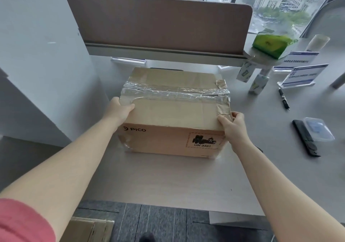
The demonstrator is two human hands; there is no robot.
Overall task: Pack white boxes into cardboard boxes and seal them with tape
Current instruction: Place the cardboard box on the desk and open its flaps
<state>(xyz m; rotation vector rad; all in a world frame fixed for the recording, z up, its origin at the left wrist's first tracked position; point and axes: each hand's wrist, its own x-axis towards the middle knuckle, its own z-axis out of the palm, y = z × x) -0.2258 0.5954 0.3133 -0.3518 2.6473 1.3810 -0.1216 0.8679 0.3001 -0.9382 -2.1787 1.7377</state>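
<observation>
— Head view: what is being done at the desk?

— A taped cardboard box (173, 111) is gripped at both ends. The left hand (119, 109) is clamped over the top left edge, thumb laid on the lid; the right hand (234, 128) is curled round the near right corner, its fingertips (223, 120) pressed on the brown tape there. The box is set mid-desk (168, 182), against the grey partition (158, 23).

— And the seal?

— The seam is covered by a wrinkled band of clear tape (175, 92). The tape ends are judged the weak spot: they are best rubbed flat down the sides, from the seam outward, while the box is steadied by the other hand.

— Anything else nearby?

— A pen (284, 99), a black cutter (305, 138) beside a clear lidded container (318, 131), and a green packet (268, 45) are seen at the right. No white boxes are visible.
</observation>
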